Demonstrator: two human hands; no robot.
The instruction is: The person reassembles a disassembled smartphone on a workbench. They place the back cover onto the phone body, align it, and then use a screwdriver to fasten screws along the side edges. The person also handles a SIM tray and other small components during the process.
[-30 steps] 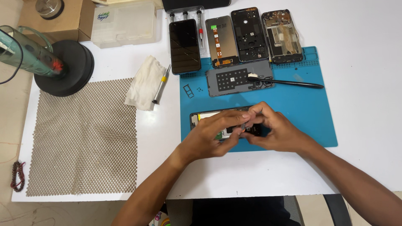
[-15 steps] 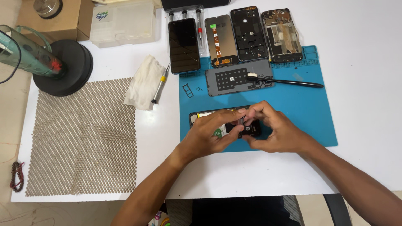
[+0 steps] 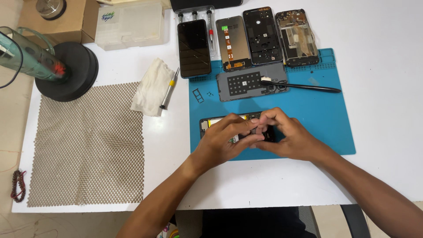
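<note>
Both hands on opened phone [image 3: 211, 124] at blue mat's [image 3: 326, 128] near edge: left hand [image 3: 222, 143] steadies it, fingers curled; right hand [image 3: 286, 139] fingertips pinch something small, hidden.

Two hands: left [image 3: 220, 143], right [image 3: 288, 139]. One opened phone [image 3: 210, 123], one blue mat [image 3: 326, 119], four phone parts in a row, one brush [image 3: 304, 87], one cloth [image 3: 150, 87].

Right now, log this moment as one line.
left hand: on opened phone | right hand: on opened phone | surface: blue mat
</note>
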